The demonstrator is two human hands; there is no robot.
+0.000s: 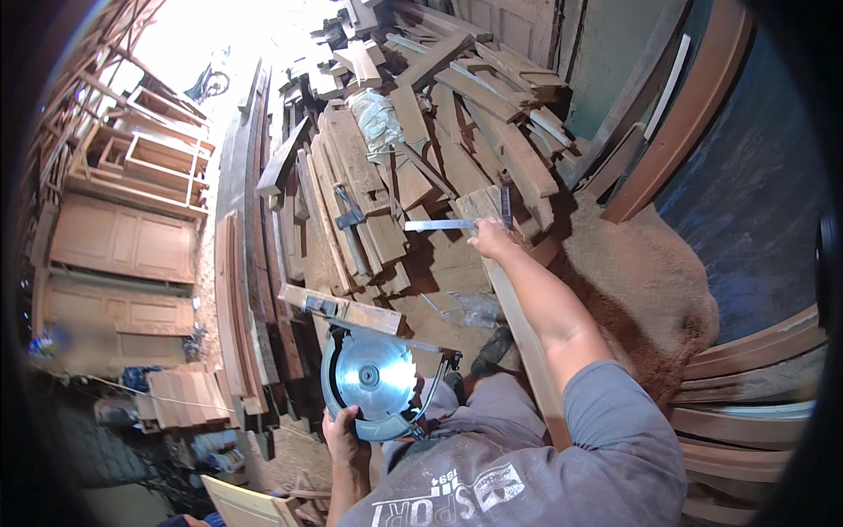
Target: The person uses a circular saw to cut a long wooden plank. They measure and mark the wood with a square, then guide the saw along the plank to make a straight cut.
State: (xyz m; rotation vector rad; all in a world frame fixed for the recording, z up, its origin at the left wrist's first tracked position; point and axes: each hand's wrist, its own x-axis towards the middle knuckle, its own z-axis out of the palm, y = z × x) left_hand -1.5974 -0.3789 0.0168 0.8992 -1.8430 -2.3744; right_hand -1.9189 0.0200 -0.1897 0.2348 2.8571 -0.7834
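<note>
In head view, gripping a grey circular saw with a round, silver, toothed blade (370, 376) in a closed left hand (344, 432), left of the long, pale wooden plank (537, 369). Pinching an L-shaped metal square (446, 225) in the right hand (493, 239) at the plank's far end.

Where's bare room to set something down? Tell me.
Bare: the sawdust between the long board and the dark panel, though uneven; the narrow floor strip between the panelled doors and long timbers. Crowded: the lumber pile ahead.
</note>
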